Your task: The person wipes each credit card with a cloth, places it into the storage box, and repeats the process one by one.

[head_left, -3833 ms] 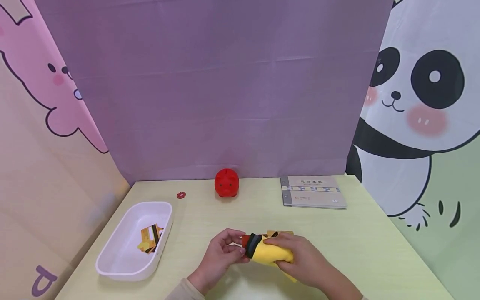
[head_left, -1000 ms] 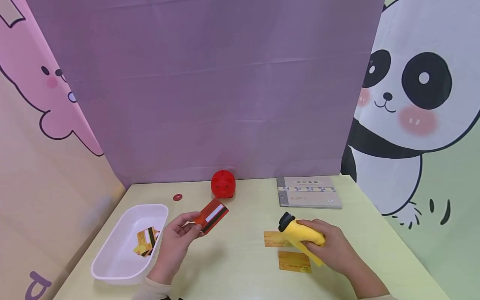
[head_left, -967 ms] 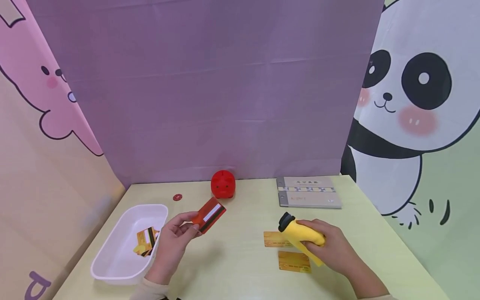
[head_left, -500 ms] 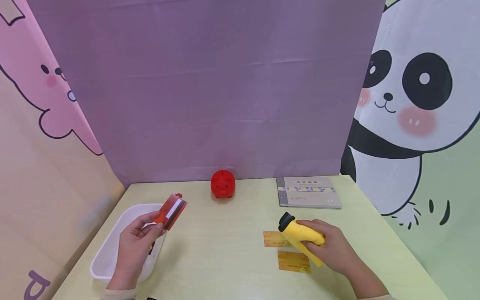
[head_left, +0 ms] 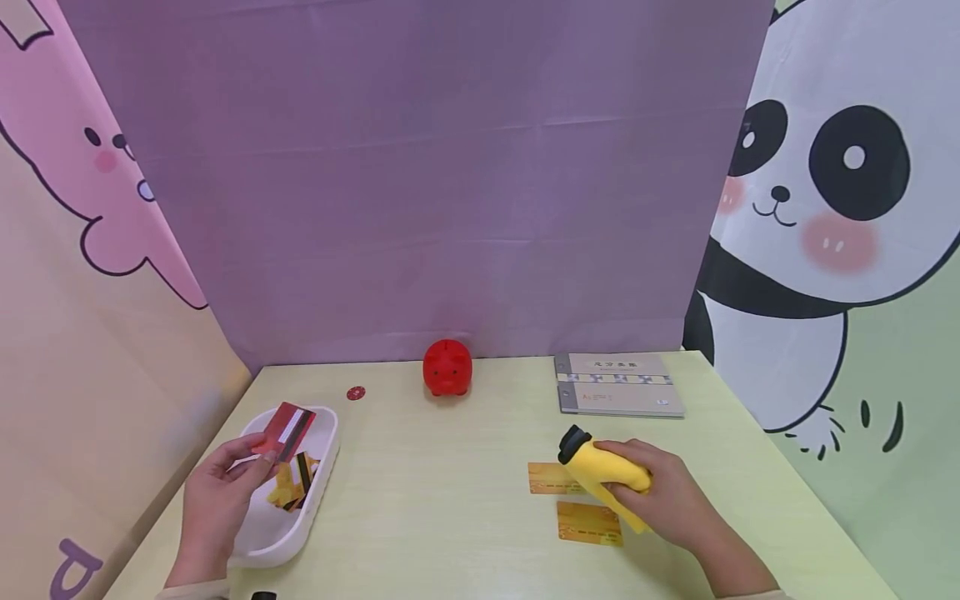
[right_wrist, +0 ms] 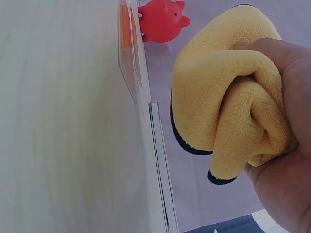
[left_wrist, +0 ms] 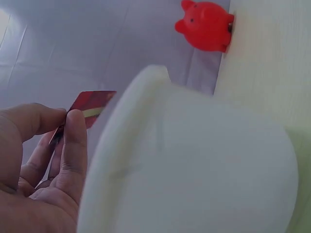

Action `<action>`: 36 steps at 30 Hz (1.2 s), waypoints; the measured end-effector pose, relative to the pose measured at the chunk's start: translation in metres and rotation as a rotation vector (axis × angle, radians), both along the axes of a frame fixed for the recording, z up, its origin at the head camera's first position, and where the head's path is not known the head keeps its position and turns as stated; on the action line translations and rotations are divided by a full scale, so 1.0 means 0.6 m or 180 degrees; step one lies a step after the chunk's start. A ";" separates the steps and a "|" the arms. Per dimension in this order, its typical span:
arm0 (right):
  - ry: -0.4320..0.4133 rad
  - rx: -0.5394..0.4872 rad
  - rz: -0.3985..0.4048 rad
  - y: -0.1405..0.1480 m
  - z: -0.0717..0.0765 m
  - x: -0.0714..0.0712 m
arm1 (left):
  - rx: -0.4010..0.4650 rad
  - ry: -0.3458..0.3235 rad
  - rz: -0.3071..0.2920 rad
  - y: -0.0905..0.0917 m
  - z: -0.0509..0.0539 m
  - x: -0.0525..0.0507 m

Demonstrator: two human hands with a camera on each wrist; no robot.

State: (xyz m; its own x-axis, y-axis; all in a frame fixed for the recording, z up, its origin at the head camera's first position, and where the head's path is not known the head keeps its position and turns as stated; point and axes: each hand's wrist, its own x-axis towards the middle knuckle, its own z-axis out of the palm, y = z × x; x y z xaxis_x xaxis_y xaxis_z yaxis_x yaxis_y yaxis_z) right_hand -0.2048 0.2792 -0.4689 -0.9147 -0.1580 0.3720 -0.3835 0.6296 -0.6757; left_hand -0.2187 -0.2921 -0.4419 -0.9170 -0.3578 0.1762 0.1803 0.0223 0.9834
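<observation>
Saw, farthest left of the tub, one flat printed pink animal (head_left: 112,158). Held the left hand (head_left: 213,496) at the tub's left side, thumb and fingertips nearly closed, pinching by its edge one thin, smooth, stiff red card (head_left: 279,423) with a white strip and a dark stripe, tilted over the tub. Found the white tub (head_left: 258,531) oblong, smooth-walled and round-cornered, with overlapping yellow cards (head_left: 300,479) inside, too jumbled to count. Noted one flat, round red disc (head_left: 356,393) just beyond the tub. Saw, farther right of it, one glossy, rounded piggy bank (head_left: 447,368) before the creased curtain (head_left: 480,192). Counted, well right of the tub, two flat gold cards (head_left: 585,523) on the pale table (head_left: 435,517), and beyond them one rectangular grey book (head_left: 622,392) with a patterned band. Gripped one plush yellow cloth (right_wrist: 204,92), black-edged and bunched in soft folds, in the right hand (head_left: 667,492), fingers and thumb wrapped round it, well right of the tub. Saw, farthest right of it, one printed panda (head_left: 862,258).
</observation>
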 end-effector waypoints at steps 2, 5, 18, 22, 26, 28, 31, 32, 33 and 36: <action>-0.0019 0.0000 -0.0006 0.000 0.000 0.000 | -0.0030 -0.0056 0.0029 -0.006 -0.003 -0.003; -0.0045 0.0000 -0.0010 0.000 0.000 0.000 | -0.0040 -0.0136 0.0022 -0.013 -0.007 -0.006; -0.0055 0.0026 0.0004 0.001 -0.002 -0.001 | -0.0411 -0.0559 -0.0194 -0.027 -0.016 -0.010; -0.0063 0.0028 -0.0013 -0.001 -0.001 -0.001 | -0.0453 -0.0659 -0.0265 -0.026 -0.016 -0.012; -0.0124 0.0054 -0.0048 -0.001 0.000 0.000 | -0.0426 -0.0754 -0.0325 -0.028 -0.019 -0.015; -0.0150 0.0063 -0.0056 -0.001 0.001 0.001 | -0.0400 -0.0773 -0.0333 -0.028 -0.020 -0.017; -0.0151 0.0049 -0.0056 -0.001 0.002 0.000 | -0.0406 -0.0763 -0.0346 -0.028 -0.021 -0.017; -0.0145 0.0045 -0.0053 -0.001 0.002 0.000 | -0.0419 -0.0756 -0.0353 -0.028 -0.021 -0.017; -0.0139 0.0045 -0.0054 -0.001 0.001 0.000 | -0.0431 -0.0744 -0.0359 -0.028 -0.022 -0.017; -0.0114 0.0047 -0.0051 -0.001 -0.001 0.000 | -0.0466 -0.0706 -0.0367 -0.027 -0.022 -0.016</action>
State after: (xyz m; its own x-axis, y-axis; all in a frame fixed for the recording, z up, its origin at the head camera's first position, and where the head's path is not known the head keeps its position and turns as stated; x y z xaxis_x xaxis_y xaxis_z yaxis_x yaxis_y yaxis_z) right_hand -0.2048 0.2789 -0.4693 -0.9298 -0.1484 0.3367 -0.3490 0.6456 -0.6793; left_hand -0.2285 -0.3080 -0.4548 -0.9721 -0.2345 0.0091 -0.0291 0.1588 0.9869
